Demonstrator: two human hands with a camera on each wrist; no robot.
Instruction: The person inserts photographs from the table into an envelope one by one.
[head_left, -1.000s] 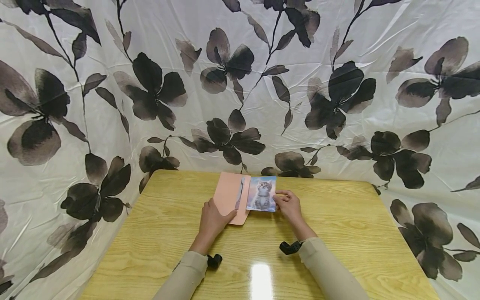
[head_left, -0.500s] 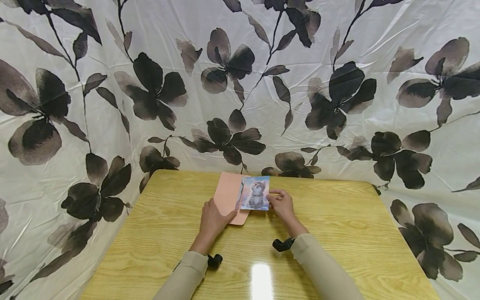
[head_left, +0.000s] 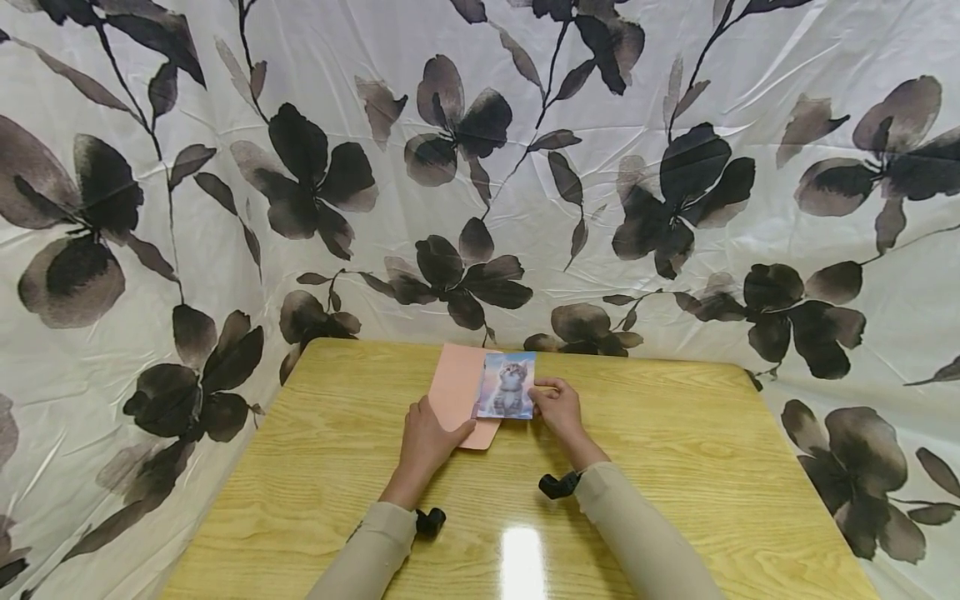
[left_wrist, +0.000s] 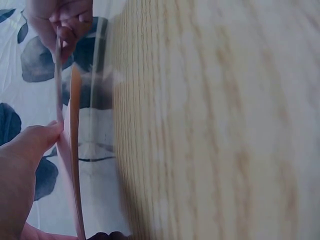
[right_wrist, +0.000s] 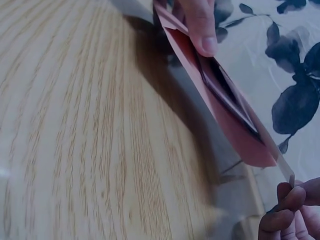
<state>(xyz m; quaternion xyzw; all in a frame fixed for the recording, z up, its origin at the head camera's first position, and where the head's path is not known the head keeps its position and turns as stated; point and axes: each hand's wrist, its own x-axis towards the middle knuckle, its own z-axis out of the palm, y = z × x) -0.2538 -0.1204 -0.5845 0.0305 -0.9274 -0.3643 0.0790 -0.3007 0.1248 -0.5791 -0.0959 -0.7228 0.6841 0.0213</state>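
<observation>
My left hand (head_left: pixel 429 435) grips the lower edge of a salmon-pink paper envelope (head_left: pixel 454 377), its thumb on the front face. From the right, my right hand (head_left: pixel 561 413) pinches the edge of a kitten picture card (head_left: pixel 508 385). The card's left edge lies at the envelope's mouth and covers part of its right side. In the right wrist view the envelope (right_wrist: pixel 240 142) gapes, with a dark-edged sheet (right_wrist: pixel 225 97) inside it. From the left wrist view, the envelope (left_wrist: pixel 75 150) and card (left_wrist: pixel 58 85) appear edge-on, held above the table.
A wood-grain table (head_left: pixel 675 467) lies under both hands. Behind it hangs a white cloth with dark flower prints (head_left: pixel 585 208). Black wrist cameras sit below the left wrist (head_left: pixel 431 522) and right wrist (head_left: pixel 558 486).
My right hand has moved left with the kitten card, which now overlaps more of the envelope's right side. My left hand and the envelope have stayed in place.
</observation>
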